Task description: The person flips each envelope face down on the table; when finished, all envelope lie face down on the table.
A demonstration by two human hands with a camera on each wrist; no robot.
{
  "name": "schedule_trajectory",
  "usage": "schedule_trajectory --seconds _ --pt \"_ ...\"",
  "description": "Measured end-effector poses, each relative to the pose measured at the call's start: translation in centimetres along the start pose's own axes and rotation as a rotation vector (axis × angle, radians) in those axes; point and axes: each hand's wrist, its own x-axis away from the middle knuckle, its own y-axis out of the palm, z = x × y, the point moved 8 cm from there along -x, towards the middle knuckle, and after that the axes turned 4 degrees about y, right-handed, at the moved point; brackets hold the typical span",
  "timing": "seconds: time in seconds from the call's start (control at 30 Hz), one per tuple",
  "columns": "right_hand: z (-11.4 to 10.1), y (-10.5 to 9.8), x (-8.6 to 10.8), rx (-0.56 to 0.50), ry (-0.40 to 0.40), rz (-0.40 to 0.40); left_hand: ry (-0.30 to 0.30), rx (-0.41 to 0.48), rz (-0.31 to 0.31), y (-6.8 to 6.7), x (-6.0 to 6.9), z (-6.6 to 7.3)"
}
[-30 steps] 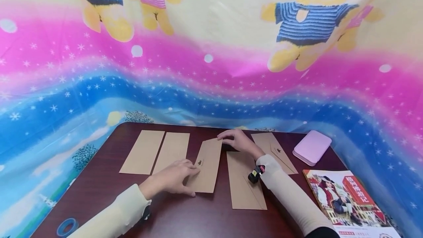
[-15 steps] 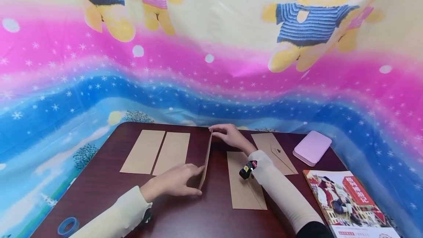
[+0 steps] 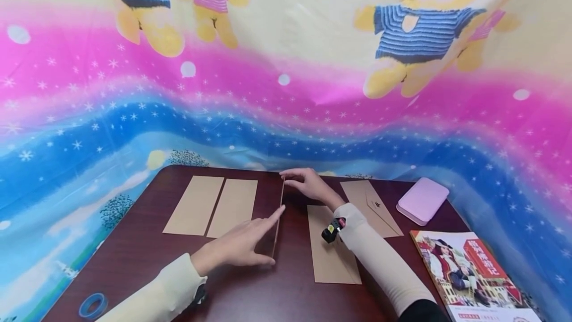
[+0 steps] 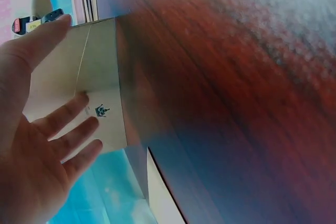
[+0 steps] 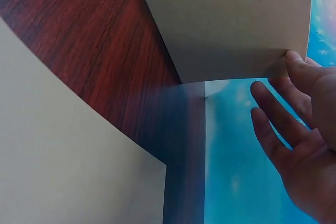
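A brown kraft envelope (image 4: 102, 61) stands on its long edge at the middle of the table, seen almost edge-on in the head view. My right hand (image 3: 308, 184) pinches its far upper corner between thumb and index finger; the right wrist view shows the plain side of the envelope (image 5: 226, 24). On the other face, with a flap line and small dark crown print, my left hand (image 3: 241, 242) has its fingers spread, apparently touching the paper. The left thumb lies near the envelope's near end. Two plain envelopes, one at the left (image 3: 194, 205) and one beside it (image 3: 234, 205), lie flat.
Right of the middle lie two more envelopes, a nearer one (image 3: 323, 257) partly under my right forearm and a farther one (image 3: 362, 198). A pink case (image 3: 422, 200) and a book (image 3: 469, 267) sit at the right. Blue tape (image 3: 93, 306) lies front left.
The middle envelope has turned from leaning with its printed face showing to standing upright, edge-on. My right hand moved left with its corner; the left fingers straightened along its face.
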Motion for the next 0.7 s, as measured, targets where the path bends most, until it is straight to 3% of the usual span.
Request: schedule_trajectory --seconds 0.1,0.27,0.43,0.57,0.7 --pt "-0.2 0.0 -0.1 0.015 0.001 -0.006 0.05 -0.045 0.051 -0.6 0.0 0.4" --pt "-0.1 0.1 -0.1 0.01 0.011 -0.009 0.162 -0.118 0.193 -2.1 -0.1 1.4" --pt "0.1 0.5 -0.2 -0.051 -0.003 -0.026 0.245 -0.125 0.286 -3.1 -0.2 2.1" --pt "0.6 1.1 -0.1 -0.1 0.005 -0.049 0.266 -0.13 0.308 -3.5 -0.2 2.3" --pt "1.4 2.2 0.0 -0.066 0.035 -0.073 0.253 -0.131 0.292 -3.7 0.0 2.2"
